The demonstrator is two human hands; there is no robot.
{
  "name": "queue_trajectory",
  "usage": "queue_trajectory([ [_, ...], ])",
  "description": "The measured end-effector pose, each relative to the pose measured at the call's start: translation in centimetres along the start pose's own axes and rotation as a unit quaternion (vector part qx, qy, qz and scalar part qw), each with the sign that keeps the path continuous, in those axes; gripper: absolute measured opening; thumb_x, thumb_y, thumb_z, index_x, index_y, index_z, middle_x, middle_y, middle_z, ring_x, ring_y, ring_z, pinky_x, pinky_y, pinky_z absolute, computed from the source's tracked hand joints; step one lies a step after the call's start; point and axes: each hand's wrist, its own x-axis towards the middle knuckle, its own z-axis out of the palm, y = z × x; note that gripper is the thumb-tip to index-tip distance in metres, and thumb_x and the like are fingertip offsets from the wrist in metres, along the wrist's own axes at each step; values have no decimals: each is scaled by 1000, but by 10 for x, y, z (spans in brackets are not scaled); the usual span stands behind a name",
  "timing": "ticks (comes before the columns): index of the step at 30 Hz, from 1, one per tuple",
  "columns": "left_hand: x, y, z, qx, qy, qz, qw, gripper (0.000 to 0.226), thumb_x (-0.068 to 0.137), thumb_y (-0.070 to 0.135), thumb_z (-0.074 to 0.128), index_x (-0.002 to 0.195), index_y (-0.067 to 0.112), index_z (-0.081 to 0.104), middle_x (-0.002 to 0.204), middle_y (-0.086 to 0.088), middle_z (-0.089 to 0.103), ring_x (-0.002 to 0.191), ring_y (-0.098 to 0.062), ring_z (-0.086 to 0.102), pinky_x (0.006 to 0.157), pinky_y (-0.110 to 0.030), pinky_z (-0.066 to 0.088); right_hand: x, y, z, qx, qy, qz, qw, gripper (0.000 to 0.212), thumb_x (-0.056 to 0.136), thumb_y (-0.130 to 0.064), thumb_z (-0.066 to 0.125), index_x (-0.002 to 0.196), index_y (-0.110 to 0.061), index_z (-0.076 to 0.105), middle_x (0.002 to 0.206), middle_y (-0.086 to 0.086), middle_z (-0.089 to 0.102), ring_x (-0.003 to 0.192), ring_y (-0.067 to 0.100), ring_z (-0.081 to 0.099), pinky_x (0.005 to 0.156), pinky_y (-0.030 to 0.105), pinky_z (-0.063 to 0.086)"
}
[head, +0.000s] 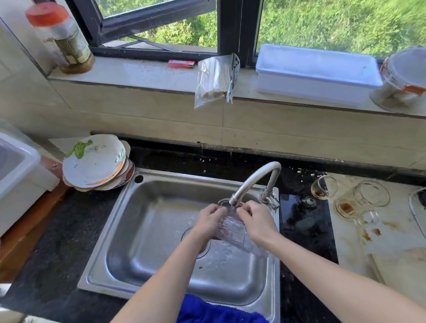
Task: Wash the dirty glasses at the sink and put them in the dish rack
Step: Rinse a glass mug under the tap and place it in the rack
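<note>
Over the steel sink (141, 230) I hold a clear glass (236, 231) tilted, its mouth up under the tap's spout (235, 200), where water runs. My left hand (209, 222) grips its left side and my right hand (256, 219) grips its right side, fingers curled at the rim. On the stained white board to the right lie several dirty glasses: a small one on its side (324, 187), a larger one on its side (371, 193), and a mug with brown dregs (347, 209).
A stack of dirty plates (97, 162) sits at the sink's back left corner. A white rack or tub (5, 171) stands at far left. The windowsill holds a jar (62, 38), a lighter (181, 63), a bag of chopsticks (214, 80) and a white box (316, 72).
</note>
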Motion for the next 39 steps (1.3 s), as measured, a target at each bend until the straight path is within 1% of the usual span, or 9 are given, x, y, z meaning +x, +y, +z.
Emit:
queue_trajectory([
  [3,2,-3,5,-19,-4,1,1000,29,95,25,55,101,-2,65,66,-1,55,51,-9,50,46,-20,41,-1,2,-8,-77,-39,-28,996,20,97,-38,49,80,-27,51,74,-8,59,69,13,54,64,34,41],
  [8,-4,-5,14,-118,21,-43,992,29,96,31,52,103,4,61,78,-6,59,57,-17,56,51,-29,48,-5,5,-20,163,-73,102,979,41,87,-46,68,116,-23,51,113,-8,56,106,15,59,80,32,53],
  [13,-4,0,4,81,28,86,993,21,90,19,57,110,14,56,96,1,62,88,-17,59,76,-30,46,-6,8,-11,142,-122,112,976,58,81,-37,74,131,-32,46,118,-2,56,99,19,61,61,30,55],
  [17,-11,11,4,224,8,120,967,10,76,28,51,70,23,56,64,7,58,64,-17,52,64,-38,45,6,9,-14,89,-126,53,987,80,66,-34,84,136,-31,45,111,-5,59,96,12,60,70,25,50],
  [20,-15,10,4,100,6,73,992,27,82,23,45,65,4,53,60,-10,56,53,-22,51,54,-43,49,13,11,-20,188,-48,94,977,76,67,-40,85,133,-24,49,124,0,56,111,18,57,87,35,52],
  [25,-21,18,7,-50,-11,-28,998,22,98,11,41,79,2,48,69,-19,54,47,-26,55,49,-37,56,7,5,-5,286,-69,108,950,21,97,-44,53,105,-28,64,109,-3,70,102,17,66,98,47,49],
  [32,-21,35,-4,50,-3,14,999,32,100,20,40,86,-5,55,70,-24,60,47,-32,61,40,-31,50,11,-13,4,262,-37,97,960,25,100,-43,43,93,-32,65,106,-9,66,98,9,60,93,38,48],
  [35,-16,37,-9,55,51,45,996,40,100,15,36,75,-8,57,65,-26,61,47,-31,63,42,-29,49,16,-22,10,158,-17,55,986,36,93,-61,38,100,-32,58,96,-11,65,91,15,63,84,37,50],
  [39,-20,31,-20,48,2,30,998,37,103,15,33,83,-10,52,60,-24,59,47,-32,64,44,-33,51,10,-12,19,103,-46,11,994,41,86,-68,48,110,-34,53,103,-12,67,97,15,62,88,37,47],
])
